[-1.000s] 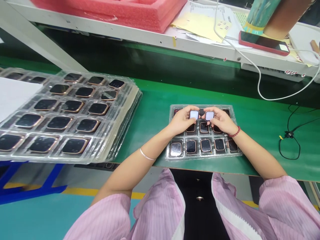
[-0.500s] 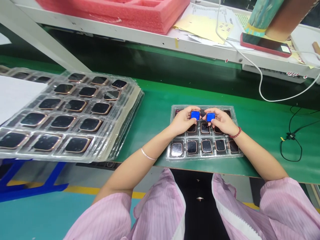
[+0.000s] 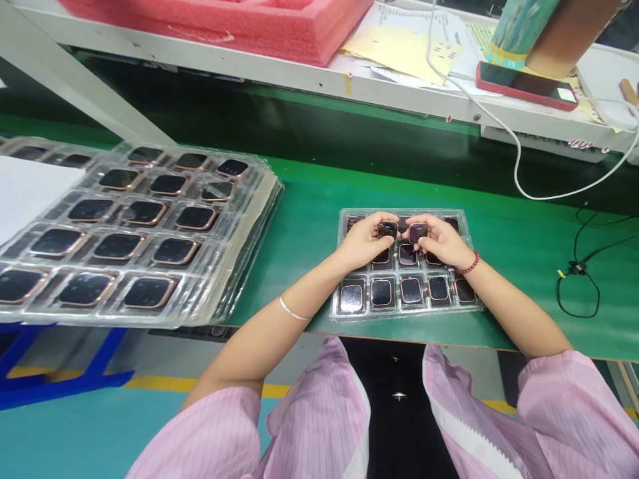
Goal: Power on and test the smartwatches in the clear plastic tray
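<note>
Over the back part of a clear plastic tray (image 3: 399, 316) I hold two square watch faces side by side. My left hand (image 3: 364, 241) grips the left watch (image 3: 387, 229) by its edges, its screen dark. In my right hand (image 3: 443, 242) is the right watch (image 3: 418, 232), also dark, with my thumb on its lower edge. The two watches are close together but apart. Beneath and in front of my hands, several dark watches, such as one front watch (image 3: 411, 291), lie in the tray's compartments. My hands hide part of the back row.
At the left stands a tall stack of clear trays (image 3: 249, 246) with more watches, beside a white sheet (image 3: 34, 193). A raised shelf (image 3: 299, 78) holds red foam (image 3: 319, 33), papers and a phone (image 3: 529, 86). A white cable hangs down; a black cable (image 3: 579, 267) lies right.
The screens of both held watches have gone from bright blue to dark. Both hands keep their grip and place over the tray. The view has shifted slightly.
</note>
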Demonstrator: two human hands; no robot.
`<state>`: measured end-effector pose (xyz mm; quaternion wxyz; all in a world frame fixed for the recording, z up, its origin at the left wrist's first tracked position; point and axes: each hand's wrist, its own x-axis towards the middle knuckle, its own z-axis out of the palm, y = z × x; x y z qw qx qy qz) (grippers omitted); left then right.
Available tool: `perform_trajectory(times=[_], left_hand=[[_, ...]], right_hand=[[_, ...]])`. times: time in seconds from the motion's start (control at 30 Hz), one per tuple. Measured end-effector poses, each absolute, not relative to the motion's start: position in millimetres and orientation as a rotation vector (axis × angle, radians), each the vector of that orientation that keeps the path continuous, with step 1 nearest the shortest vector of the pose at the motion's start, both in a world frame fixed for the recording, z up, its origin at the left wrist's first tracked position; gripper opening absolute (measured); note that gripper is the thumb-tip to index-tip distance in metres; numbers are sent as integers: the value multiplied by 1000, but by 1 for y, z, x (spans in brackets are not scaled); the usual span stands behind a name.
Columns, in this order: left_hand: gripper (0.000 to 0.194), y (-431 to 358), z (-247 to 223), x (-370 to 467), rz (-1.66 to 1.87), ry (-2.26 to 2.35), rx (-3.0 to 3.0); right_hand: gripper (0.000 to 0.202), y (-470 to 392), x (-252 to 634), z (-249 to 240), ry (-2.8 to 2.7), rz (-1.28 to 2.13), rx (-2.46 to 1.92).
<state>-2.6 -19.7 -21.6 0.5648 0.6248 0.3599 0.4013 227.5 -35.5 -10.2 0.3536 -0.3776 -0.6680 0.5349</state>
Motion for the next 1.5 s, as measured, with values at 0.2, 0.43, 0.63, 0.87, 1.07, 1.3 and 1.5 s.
perform_trajectory(times=[0.2, 0.43, 0.63, 0.87, 1.07, 1.3, 1.5], left_hand=[[35, -20, -20, -2, 922, 842, 1441], [26, -19, -23, -2, 914, 836, 1414], [25, -20, -21, -1, 912, 822, 1411], [30, -24, -9, -2, 873, 870, 1430], [28, -23, -10, -3, 864, 928, 1405], [29, -21, -15, -2, 862, 930, 1397], [33, -22, -17, -1, 855, 916, 1422]], right_hand=[[40, -36, 227, -10, -1754, 1361, -1002], [34, -36, 227, -11, -1723, 1381, -981], [30, -35, 227, -10, -1689, 1392, -1023], [31, -37, 225, -4, -1548, 1476, -1042], [25, -40, 222, -2, -1565, 1454, -1055], [23, -40, 222, -2, -1603, 1426, -1067], [22, -42, 224, -2, -1645, 1400, -1066]])
